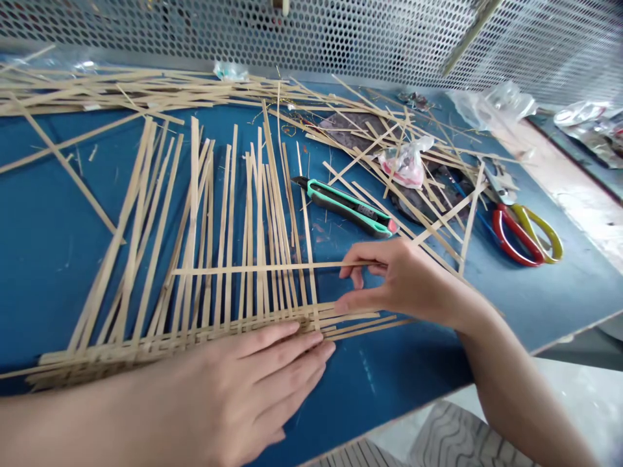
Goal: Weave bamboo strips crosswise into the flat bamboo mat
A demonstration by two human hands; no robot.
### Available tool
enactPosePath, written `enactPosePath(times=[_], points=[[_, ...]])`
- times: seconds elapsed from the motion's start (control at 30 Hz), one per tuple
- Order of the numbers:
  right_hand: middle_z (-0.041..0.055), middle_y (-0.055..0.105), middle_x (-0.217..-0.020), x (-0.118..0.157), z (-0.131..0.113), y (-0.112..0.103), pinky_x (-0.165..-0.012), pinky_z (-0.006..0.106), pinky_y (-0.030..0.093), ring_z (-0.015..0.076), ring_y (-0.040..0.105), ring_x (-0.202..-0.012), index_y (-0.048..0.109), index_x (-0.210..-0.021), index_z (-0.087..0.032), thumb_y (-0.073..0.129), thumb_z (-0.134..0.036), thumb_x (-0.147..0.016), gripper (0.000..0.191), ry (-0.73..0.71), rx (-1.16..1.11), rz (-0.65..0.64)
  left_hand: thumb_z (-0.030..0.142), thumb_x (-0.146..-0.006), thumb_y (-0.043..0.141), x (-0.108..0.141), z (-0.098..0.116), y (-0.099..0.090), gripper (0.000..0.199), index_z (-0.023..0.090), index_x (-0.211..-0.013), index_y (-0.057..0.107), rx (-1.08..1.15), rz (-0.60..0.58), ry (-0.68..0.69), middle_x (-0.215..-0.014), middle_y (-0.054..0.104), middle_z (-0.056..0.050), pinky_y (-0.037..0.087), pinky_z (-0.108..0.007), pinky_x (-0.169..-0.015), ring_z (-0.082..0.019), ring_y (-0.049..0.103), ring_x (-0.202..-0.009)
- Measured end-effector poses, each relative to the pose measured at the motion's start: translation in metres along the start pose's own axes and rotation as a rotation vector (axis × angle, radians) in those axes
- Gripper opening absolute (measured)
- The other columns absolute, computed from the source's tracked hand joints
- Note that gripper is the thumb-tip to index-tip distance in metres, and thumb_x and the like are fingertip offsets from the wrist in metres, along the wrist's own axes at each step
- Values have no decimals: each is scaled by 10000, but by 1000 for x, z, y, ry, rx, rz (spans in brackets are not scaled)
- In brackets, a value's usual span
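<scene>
A partly woven panel of bamboo strips (195, 334) lies along the front of the table, its upright strips (228, 233) fanning away from me. My left hand (267, 383) rests flat on the woven band near its right end, fingers stretched out. In my right hand (384, 279) is a single thin bamboo strip (272, 267), pinched at its right end between curled fingers. This strip runs sideways across the upright strips, a little beyond the woven band. My right thumb hovers near the band's right end; whether it touches is hard to tell.
A green and black utility knife (350, 206) lies beyond my right hand. Scissors with red and yellow handles (528, 233) sit at the right. Loose strips (160, 91) line the back before a perforated metal screen (316, 42). A small plastic bag (403, 162) lies among scattered strips.
</scene>
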State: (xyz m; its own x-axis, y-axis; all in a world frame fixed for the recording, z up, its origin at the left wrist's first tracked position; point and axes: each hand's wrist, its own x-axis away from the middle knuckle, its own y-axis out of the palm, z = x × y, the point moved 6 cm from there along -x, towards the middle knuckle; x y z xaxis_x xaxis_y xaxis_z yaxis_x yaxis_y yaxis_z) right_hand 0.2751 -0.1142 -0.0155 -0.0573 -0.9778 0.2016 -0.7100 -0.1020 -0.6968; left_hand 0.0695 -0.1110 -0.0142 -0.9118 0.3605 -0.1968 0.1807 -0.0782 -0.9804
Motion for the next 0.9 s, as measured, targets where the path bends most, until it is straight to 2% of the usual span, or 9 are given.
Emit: enactPosePath(times=[0.2,0.4,0.47,0.6,0.7,0.77,0.9], points=[[-74,566,-632,-4,6,6,-517,205,336,76,472,-546,647,-778,-197,841,-367,-691,273,35,-18,24,529,-949,405,-3,-4,3,621,128,-1422,413,54,-39,-36,-1498,425,-68,336,-396,-1151,-266,393,-1382],[-79,540,-620,-4,7,9,-514,212,330,85,478,-552,635,-778,-195,868,-345,-668,298,63,-54,3,492,-943,396,-1,-1,3,622,122,-1443,381,40,-27,-34,-1525,378,-82,75,-417,-1234,-281,290,-1432],[-81,543,-629,-4,8,9,-525,217,334,89,483,-566,637,-789,-199,880,-345,-654,315,78,-60,-6,507,-927,409,-1,0,4,642,128,-1444,382,36,-29,-24,-1520,387,-83,32,-444,-1244,-291,281,-1436],[-86,549,-647,-3,9,10,-547,226,343,89,487,-583,642,-801,-211,867,-354,-676,295,83,-63,-31,538,-872,474,-1,1,4,685,136,-1423,419,9,-35,-20,-1508,405,-95,52,-533,-1245,-334,298,-1423],[-85,550,-656,-3,10,10,-555,228,348,88,499,-594,644,-802,-214,838,-329,-714,242,97,-73,-39,527,-851,535,0,5,3,651,166,-1389,471,1,8,-22,-1496,429,-74,217,-496,-1230,-322,355,-1396],[-85,547,-649,-2,10,10,-551,230,347,87,494,-585,645,-804,-215,832,-338,-721,239,104,-81,-42,541,-847,561,0,7,2,636,178,-1365,501,-11,39,-36,-1473,458,-65,271,-465,-1216,-315,383,-1379],[-81,547,-644,-3,10,10,-550,233,350,92,499,-593,642,-810,-214,832,-375,-716,266,89,-96,-44,505,-870,545,0,9,3,592,143,-1339,521,-60,34,-10,-1402,527,-82,126,-467,-1254,-304,384,-1363]])
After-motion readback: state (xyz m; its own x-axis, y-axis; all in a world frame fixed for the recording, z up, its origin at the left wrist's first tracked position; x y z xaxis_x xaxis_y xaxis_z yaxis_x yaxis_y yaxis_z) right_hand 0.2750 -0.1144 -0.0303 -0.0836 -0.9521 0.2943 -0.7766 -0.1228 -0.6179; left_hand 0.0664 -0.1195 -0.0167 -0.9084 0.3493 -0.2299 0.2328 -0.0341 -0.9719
